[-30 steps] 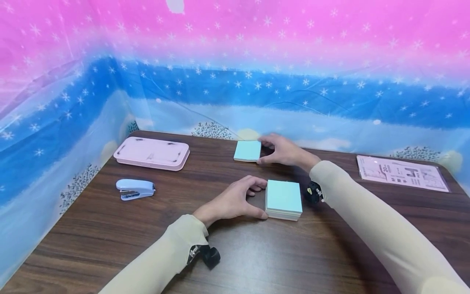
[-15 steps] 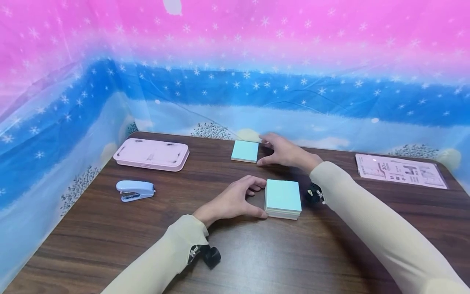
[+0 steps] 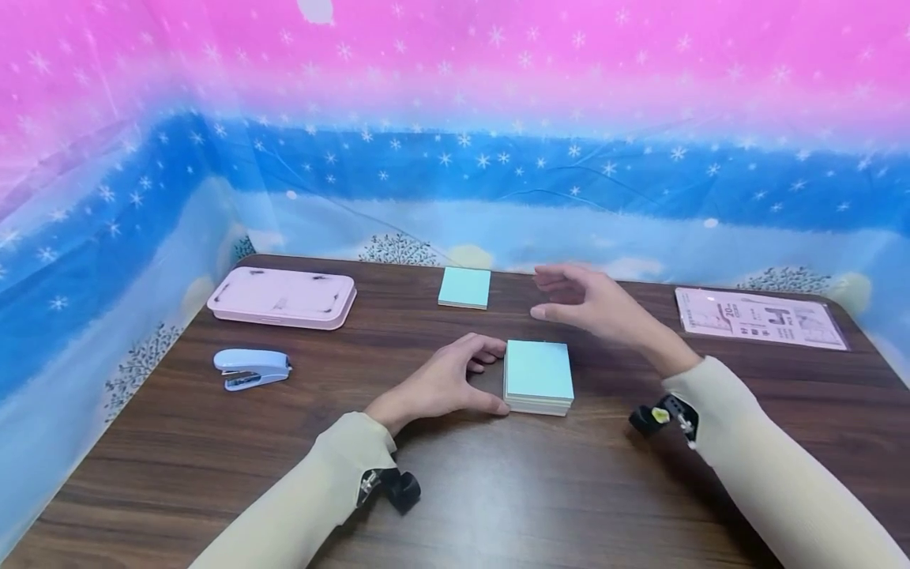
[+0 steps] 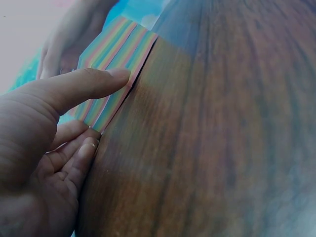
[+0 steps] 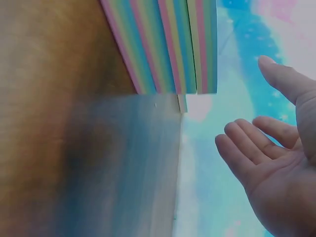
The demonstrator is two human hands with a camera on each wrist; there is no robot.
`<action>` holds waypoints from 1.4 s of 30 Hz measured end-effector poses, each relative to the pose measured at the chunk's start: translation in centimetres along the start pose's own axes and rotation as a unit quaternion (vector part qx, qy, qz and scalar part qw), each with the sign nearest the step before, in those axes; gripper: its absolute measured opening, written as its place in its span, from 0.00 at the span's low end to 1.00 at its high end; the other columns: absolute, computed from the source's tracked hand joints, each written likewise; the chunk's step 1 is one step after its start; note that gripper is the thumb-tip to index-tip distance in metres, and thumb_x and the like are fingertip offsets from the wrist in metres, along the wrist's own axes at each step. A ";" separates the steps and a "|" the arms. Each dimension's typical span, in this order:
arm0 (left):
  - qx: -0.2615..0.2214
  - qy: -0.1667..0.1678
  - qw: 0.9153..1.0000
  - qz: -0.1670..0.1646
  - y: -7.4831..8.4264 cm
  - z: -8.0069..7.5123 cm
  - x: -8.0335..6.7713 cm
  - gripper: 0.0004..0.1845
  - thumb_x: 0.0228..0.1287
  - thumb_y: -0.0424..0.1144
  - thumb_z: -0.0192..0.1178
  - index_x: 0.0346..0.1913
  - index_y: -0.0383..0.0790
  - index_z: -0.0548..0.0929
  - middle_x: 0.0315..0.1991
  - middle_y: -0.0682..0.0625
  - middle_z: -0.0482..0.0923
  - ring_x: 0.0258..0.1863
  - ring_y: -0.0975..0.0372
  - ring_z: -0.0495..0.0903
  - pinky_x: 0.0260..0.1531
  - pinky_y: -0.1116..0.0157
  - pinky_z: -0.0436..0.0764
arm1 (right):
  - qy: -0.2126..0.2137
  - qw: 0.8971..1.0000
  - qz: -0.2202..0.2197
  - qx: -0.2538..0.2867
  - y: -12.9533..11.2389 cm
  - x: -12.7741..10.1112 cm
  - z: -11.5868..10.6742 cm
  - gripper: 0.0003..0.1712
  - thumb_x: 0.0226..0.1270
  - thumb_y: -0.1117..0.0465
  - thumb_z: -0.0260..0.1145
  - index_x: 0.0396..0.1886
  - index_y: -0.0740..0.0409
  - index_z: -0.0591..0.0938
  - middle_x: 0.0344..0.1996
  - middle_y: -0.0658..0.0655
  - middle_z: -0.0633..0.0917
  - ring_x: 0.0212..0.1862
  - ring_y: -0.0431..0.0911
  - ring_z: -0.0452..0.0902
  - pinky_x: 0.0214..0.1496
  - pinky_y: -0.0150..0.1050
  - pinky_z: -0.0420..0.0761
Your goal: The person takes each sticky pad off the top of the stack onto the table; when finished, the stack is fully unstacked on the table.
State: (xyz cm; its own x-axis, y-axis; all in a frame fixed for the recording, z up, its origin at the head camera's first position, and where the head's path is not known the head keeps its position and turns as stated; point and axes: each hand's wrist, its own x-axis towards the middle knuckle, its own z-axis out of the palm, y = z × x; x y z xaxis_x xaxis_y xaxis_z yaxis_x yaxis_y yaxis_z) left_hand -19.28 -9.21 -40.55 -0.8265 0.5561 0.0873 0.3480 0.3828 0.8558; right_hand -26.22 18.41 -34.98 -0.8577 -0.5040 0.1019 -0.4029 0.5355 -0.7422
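A thick stack of square sticky-note pads point(image 3: 538, 370) sits on the table, mint on top with rainbow-striped sides. My left hand point(image 3: 444, 381) rests at its left side, thumb by the near corner and index finger by the far corner. In the left wrist view the thumb point(image 4: 84, 88) lies across the striped side point(image 4: 126, 54). My right hand point(image 3: 590, 300) hovers behind and right of the stack, fingers loosely bent and holding nothing. A thinner mint sticky-note pad point(image 3: 464, 287) lies alone near the table's back edge, apart from both hands.
At the back left lies a pink pencil case point(image 3: 282, 295), with a light-blue stapler point(image 3: 252, 368) in front of it. A flat pink printed packet point(image 3: 761, 318) is at the back right. A patterned cloth point(image 3: 455, 174) rises behind the wooden table point(image 3: 455, 506).
My right hand has let go of the thin pad and drawn away to the right. My left hand stays beside the thick stack. The head view has shifted slightly.
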 end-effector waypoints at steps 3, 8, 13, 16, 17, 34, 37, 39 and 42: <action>0.003 -0.002 1.000 0.000 -0.1 0.0 0.1 0.43 0.51 0.42 0.85 0.70 0.37 0.77 0.64 0.49 0.77 0.62 0.58 0.77 0.64 0.63 0.77 | -0.006 1.000 -0.005 -0.003 -0.3 -2.1 0.0 0.40 0.73 0.46 0.74 0.78 0.55 0.73 0.69 0.61 0.80 0.69 0.55 0.76 0.73 0.59 0.72; 0.004 0.000 1.000 -0.003 0.0 0.0 0.1 0.43 0.52 0.41 0.84 0.70 0.37 0.77 0.64 0.49 0.77 0.62 0.57 0.77 0.65 0.62 0.77 | -0.007 1.000 -0.014 -0.020 -0.4 -4.8 0.3 0.39 0.72 0.46 0.75 0.77 0.52 0.74 0.69 0.58 0.80 0.69 0.55 0.76 0.72 0.61 0.73; 0.003 -0.001 1.000 -0.005 0.0 -0.1 0.0 0.42 0.52 0.41 0.84 0.71 0.38 0.77 0.65 0.48 0.77 0.63 0.56 0.77 0.65 0.62 0.77 | -0.017 0.998 -0.020 -0.051 0.1 -6.6 0.7 0.41 0.69 0.45 0.77 0.77 0.50 0.75 0.71 0.52 0.78 0.73 0.52 0.72 0.73 0.60 0.71; 0.003 0.001 1.000 -0.004 -0.1 -0.2 0.0 0.43 0.52 0.41 0.84 0.71 0.37 0.77 0.65 0.48 0.77 0.63 0.56 0.77 0.65 0.61 0.77 | -0.026 0.998 -0.020 -0.054 0.3 -7.1 0.9 0.43 0.66 0.44 0.79 0.77 0.51 0.74 0.72 0.52 0.77 0.73 0.52 0.71 0.71 0.61 0.73; 0.003 0.002 1.000 -0.005 -0.1 -0.2 -0.1 0.43 0.52 0.41 0.84 0.71 0.38 0.77 0.65 0.48 0.77 0.63 0.56 0.77 0.65 0.61 0.77 | -0.029 0.998 -0.021 -0.057 0.4 -7.2 1.0 0.44 0.66 0.44 0.79 0.77 0.52 0.74 0.72 0.52 0.76 0.73 0.53 0.71 0.71 0.62 0.73; 0.007 0.001 1.000 0.002 0.3 -0.5 0.1 0.42 0.52 0.40 0.84 0.71 0.37 0.77 0.65 0.48 0.77 0.63 0.55 0.77 0.65 0.60 0.77 | -0.064 0.991 -0.042 -0.110 0.1 -7.6 0.8 0.53 0.56 0.45 0.86 0.77 0.58 0.74 0.71 0.59 0.77 0.73 0.58 0.70 0.72 0.65 0.71; 0.007 -0.001 1.000 0.002 0.4 -0.4 0.2 0.42 0.52 0.40 0.83 0.71 0.37 0.77 0.65 0.48 0.77 0.62 0.56 0.77 0.65 0.60 0.77 | -0.062 0.991 -0.046 -0.111 0.2 -7.8 0.8 0.52 0.55 0.47 0.87 0.76 0.58 0.75 0.70 0.58 0.78 0.72 0.58 0.71 0.72 0.63 0.72; 0.009 -0.003 1.000 0.001 0.3 -0.3 0.1 0.42 0.53 0.40 0.83 0.71 0.36 0.77 0.65 0.48 0.77 0.62 0.56 0.77 0.65 0.60 0.77 | -0.064 0.991 -0.043 -0.107 0.3 -7.8 0.8 0.52 0.54 0.47 0.87 0.76 0.58 0.76 0.70 0.57 0.78 0.72 0.57 0.72 0.72 0.63 0.72; 0.008 -0.004 1.000 0.001 0.3 -0.1 0.2 0.42 0.52 0.41 0.84 0.71 0.36 0.77 0.65 0.48 0.77 0.62 0.56 0.77 0.65 0.60 0.77 | -0.067 0.991 -0.041 -0.110 0.4 -8.0 0.8 0.52 0.55 0.46 0.86 0.76 0.58 0.75 0.70 0.58 0.78 0.72 0.57 0.71 0.72 0.63 0.72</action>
State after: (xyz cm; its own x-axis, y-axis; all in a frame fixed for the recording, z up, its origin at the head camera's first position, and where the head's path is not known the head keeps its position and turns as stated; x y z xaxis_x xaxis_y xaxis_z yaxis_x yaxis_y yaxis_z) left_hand -19.37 -9.09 -40.24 -0.8222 0.5628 0.0848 0.3566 0.3934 0.8474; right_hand -19.29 22.06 -36.58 -0.7746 -0.6300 0.0560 -0.5422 0.6158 -0.5717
